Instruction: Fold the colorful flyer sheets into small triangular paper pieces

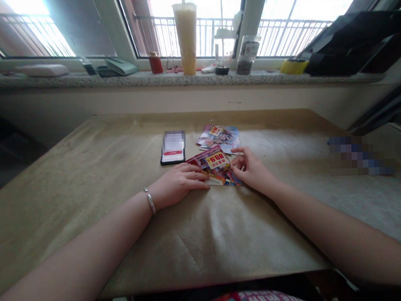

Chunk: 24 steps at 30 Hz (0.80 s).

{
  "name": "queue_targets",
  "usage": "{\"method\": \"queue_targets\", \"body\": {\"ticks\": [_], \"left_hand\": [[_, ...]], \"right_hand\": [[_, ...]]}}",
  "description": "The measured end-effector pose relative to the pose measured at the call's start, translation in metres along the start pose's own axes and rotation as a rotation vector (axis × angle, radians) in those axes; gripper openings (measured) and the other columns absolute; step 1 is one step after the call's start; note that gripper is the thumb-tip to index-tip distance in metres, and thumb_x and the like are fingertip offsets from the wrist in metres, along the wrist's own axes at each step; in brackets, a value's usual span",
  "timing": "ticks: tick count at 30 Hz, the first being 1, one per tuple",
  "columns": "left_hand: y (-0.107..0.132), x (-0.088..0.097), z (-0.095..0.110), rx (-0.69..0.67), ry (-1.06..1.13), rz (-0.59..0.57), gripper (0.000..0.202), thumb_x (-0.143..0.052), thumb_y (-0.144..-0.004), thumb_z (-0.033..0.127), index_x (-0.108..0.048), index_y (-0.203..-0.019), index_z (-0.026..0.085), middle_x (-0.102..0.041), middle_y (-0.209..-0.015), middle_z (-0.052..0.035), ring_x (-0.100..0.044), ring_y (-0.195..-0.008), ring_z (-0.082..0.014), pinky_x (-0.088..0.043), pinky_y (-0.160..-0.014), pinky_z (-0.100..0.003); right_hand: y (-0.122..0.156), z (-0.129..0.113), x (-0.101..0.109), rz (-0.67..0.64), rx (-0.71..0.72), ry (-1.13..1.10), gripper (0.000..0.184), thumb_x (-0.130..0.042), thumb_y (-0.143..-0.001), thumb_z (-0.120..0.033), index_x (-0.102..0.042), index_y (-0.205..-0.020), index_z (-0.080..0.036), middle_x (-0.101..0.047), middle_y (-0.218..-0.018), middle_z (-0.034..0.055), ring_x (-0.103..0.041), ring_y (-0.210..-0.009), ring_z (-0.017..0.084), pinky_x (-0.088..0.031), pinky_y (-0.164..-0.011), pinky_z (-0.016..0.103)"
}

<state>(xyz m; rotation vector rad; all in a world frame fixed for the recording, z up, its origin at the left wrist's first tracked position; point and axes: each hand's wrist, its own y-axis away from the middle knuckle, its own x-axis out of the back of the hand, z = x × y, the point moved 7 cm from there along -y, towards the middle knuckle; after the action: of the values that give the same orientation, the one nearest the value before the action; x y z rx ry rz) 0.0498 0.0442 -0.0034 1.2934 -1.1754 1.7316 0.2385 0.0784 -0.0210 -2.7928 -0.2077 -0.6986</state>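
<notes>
A colourful flyer [216, 161] printed with "89.9" lies upside down to me on the table. My left hand [180, 181] rests flat on its left part, fingers stretched out. At the right edge, my right hand [252, 168] pinches the flyer between thumb and fingers. Just beyond it is a small pile of similar flyers [223, 136], partly covered by the front one. A phone [173, 155] with a lit screen, partly blurred out, lies to the left of the pile. A silver bangle [151, 202] is on my left wrist.
The table [89, 172] has a shiny beige cover. A blurred-out flat item [358, 156] lies at its right. On the windowsill [119, 81] behind stand a tall drink cup [186, 41], a red bottle [156, 63], a clear container [248, 56] and a black bag [348, 44].
</notes>
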Motion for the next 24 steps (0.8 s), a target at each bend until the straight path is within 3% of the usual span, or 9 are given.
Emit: {"method": "queue_targets", "body": {"ticks": [5,11,15,18,24], "left_hand": [[0.000,0.005,0.006,-0.023,-0.027,0.009,0.028,-0.042,-0.095,0.017,-0.067,-0.106,0.025,-0.066,-0.118,-0.0011,-0.057,-0.111,-0.0177,-0.046,-0.095,-0.034],[0.001,0.008,0.005,0.017,-0.054,0.021,0.029,-0.042,-0.093,0.017,-0.065,-0.109,0.024,-0.067,-0.117,-0.0007,-0.058,-0.108,-0.0184,-0.047,-0.091,-0.034],[0.001,0.011,0.003,0.053,-0.110,0.057,0.028,-0.044,-0.091,0.017,-0.066,-0.108,0.024,-0.065,-0.119,-0.0024,-0.059,-0.107,-0.0192,-0.049,-0.090,-0.035],[0.002,0.012,0.001,0.106,-0.161,0.077,0.028,-0.046,-0.089,0.017,-0.066,-0.107,0.024,-0.061,-0.126,-0.0051,-0.061,-0.102,-0.0202,-0.052,-0.085,-0.036],[0.003,0.011,-0.001,0.137,-0.166,0.080,0.028,-0.045,-0.089,0.019,-0.066,-0.107,0.023,-0.056,-0.131,-0.0058,-0.063,-0.100,-0.0205,-0.053,-0.083,-0.035]], "right_hand": [[0.003,0.003,0.009,-0.002,0.005,0.029,0.049,-0.055,-0.065,-0.016,-0.038,-0.111,-0.020,-0.048,-0.064,-0.0078,-0.048,-0.055,0.011,-0.040,-0.054,0.023],[0.002,0.016,0.010,-0.062,-0.126,0.029,0.048,-0.054,-0.070,-0.024,-0.046,-0.117,-0.017,-0.053,-0.068,-0.0039,-0.050,-0.054,0.011,-0.039,-0.049,0.022],[0.005,0.013,0.003,-0.166,-0.166,0.053,0.029,-0.052,-0.078,-0.036,-0.060,-0.099,-0.017,-0.060,-0.066,-0.0012,-0.045,-0.045,0.009,-0.034,-0.041,0.021],[0.006,0.012,0.006,-0.131,-0.212,0.070,0.025,-0.054,-0.077,-0.036,-0.062,-0.091,-0.017,-0.060,-0.061,-0.0022,-0.041,-0.040,0.008,-0.031,-0.037,0.020],[0.003,0.016,0.004,-0.111,-0.260,-0.074,0.032,-0.054,-0.076,-0.031,-0.056,-0.105,-0.018,-0.064,-0.068,-0.0019,-0.040,-0.037,0.007,-0.032,-0.034,0.020]]}}
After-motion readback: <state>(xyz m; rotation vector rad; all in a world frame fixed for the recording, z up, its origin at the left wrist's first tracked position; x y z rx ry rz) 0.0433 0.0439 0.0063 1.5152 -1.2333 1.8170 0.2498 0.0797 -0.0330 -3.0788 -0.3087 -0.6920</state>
